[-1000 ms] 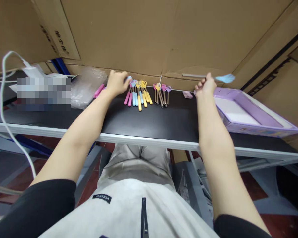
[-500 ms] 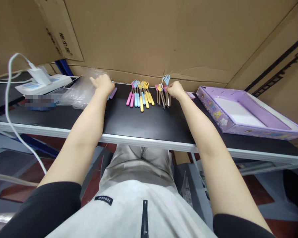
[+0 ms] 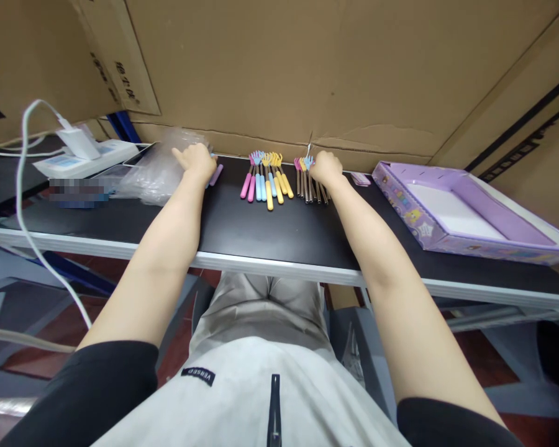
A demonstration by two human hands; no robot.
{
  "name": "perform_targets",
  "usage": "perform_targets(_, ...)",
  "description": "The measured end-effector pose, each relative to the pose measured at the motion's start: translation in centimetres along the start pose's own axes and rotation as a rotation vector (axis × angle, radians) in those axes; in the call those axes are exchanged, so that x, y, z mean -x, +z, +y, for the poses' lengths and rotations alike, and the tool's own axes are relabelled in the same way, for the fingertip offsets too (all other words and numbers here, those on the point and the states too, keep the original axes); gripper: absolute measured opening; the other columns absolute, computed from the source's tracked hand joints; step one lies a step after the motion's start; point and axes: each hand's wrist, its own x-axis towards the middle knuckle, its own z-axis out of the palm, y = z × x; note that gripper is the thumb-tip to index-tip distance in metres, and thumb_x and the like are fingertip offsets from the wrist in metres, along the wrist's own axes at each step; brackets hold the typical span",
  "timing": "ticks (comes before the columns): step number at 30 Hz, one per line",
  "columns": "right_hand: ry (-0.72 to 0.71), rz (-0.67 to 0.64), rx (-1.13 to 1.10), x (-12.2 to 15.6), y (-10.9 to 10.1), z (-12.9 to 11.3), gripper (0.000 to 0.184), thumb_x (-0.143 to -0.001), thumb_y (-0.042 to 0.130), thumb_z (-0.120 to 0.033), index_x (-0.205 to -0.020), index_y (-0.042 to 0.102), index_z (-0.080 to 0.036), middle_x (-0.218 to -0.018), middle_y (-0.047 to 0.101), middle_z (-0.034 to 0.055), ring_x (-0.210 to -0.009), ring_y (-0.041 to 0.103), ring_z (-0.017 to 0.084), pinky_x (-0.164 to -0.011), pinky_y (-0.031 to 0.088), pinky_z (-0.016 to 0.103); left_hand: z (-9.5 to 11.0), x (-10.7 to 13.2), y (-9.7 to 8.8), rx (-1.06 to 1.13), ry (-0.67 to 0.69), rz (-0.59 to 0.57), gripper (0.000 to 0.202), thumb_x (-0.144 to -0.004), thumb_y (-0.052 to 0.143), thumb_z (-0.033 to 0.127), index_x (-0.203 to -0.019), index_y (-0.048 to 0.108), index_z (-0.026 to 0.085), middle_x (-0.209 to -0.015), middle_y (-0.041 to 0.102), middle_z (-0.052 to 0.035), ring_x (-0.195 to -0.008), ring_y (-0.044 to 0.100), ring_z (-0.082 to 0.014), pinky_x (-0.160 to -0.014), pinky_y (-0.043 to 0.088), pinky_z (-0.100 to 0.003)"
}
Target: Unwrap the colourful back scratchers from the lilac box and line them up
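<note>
My left hand rests at the right edge of a clear plastic bag, thumb stretched left and its other fingers bent down out of sight. Beside it a purple handle pokes out, with a bit of blue. My right hand is closed over the right end of a row of metal-rod back scratchers with pink, yellow and blue claw heads and no coloured grips. What its fingers grip is hidden. Between my hands lie several back scratchers with pink, blue and yellow handles, fanned side by side.
The clear plastic bag lies left, near a white power strip with a plugged-in charger and cable. A purple printed box tray stands right, with small pink cards beside it. A cardboard wall closes off the back.
My right hand has lowered the blue-clawed back scratcher from a raised position into the row of metal rods. My left hand has stayed by the bag. The view has shifted slightly.
</note>
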Motion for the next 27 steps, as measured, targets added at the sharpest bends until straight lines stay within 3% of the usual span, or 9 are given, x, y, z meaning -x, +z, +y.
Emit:
perform_targets(3, -0.042, -0.009, 0.006, 1.3, -1.0, -0.2, 0.054, -0.098, 0.064, -0.042, -0.135, 0.068, -0.002, -0.128, 0.067, 0.0302, -0.132, 0.061, 0.044, -0.112, 0.048, 0.058, 0.4, 0.5, -0.3, -0.053, -0.024, -0.010, 0.056, -0.095, 0.048, 0.037, -0.136, 0.069, 0.005, -0.140, 0.066, -0.0305, -0.137, 0.058, -0.0457, -0.124, 0.021, -0.061)
perform_targets(8, -0.024, -0.080, 0.039, 4.1, -2.8, -0.6, 0.039, -0.099, 0.053, -0.024, -0.128, 0.073, -0.006, -0.131, 0.070, 0.0253, -0.128, 0.066, 0.040, -0.110, 0.051, 0.053, 0.7, 0.8, -0.3, -0.069, -0.044, -0.016, 0.057, -0.093, 0.050, 0.036, -0.136, 0.069, 0.003, -0.141, 0.066, -0.0313, -0.136, 0.059, -0.0432, -0.125, 0.019, -0.055)
perform_targets(13, 0.006, -0.085, 0.048, 5.2, -3.3, 0.3, 0.040, -0.101, 0.050, -0.023, -0.129, 0.074, -0.009, -0.131, 0.071, 0.0237, -0.128, 0.066, 0.040, -0.110, 0.050, 0.052, 0.2, 1.0, -0.1, -0.012, -0.026, 0.017, 0.063, -0.099, 0.044, 0.046, -0.139, 0.065, 0.002, -0.148, 0.061, -0.0289, -0.143, 0.050, -0.0425, -0.125, 0.014, -0.057)
perform_targets(18, 0.016, -0.060, 0.038, 4.8, -3.2, 1.2, 0.040, -0.099, 0.050, -0.021, -0.128, 0.075, -0.009, -0.131, 0.070, 0.0247, -0.128, 0.065, 0.040, -0.108, 0.050, 0.051, 0.7, 1.8, -0.3, 0.134, 0.188, 0.194, 0.064, -0.104, 0.032, 0.057, -0.152, 0.054, 0.020, -0.159, 0.053, -0.0154, -0.150, 0.036, -0.0401, -0.124, 0.015, -0.060)
perform_targets(22, 0.011, -0.038, 0.031, 4.6, -3.0, 1.5, 0.039, -0.100, 0.050, -0.022, -0.126, 0.075, -0.008, -0.130, 0.070, 0.0261, -0.126, 0.065, 0.041, -0.107, 0.049, 0.051, 2.9, 2.7, -0.2, 0.058, 0.366, 0.130, 0.052, -0.105, 0.033, 0.042, -0.135, 0.064, 0.013, -0.153, 0.056, -0.0150, -0.146, 0.039, -0.0363, -0.123, 0.018, -0.058)
perform_targets(27, -0.005, -0.035, 0.054, 4.6, -2.8, 1.5, 0.040, -0.100, 0.050, -0.023, -0.127, 0.074, -0.007, -0.130, 0.070, 0.0264, -0.126, 0.065, 0.041, -0.106, 0.050, 0.052, 5.1, 3.5, 1.2, -0.059, 0.426, -0.027, 0.051, -0.089, 0.054, 0.040, -0.127, 0.071, 0.010, -0.144, 0.062, -0.0246, -0.144, 0.042, -0.0471, -0.123, 0.021, -0.065)
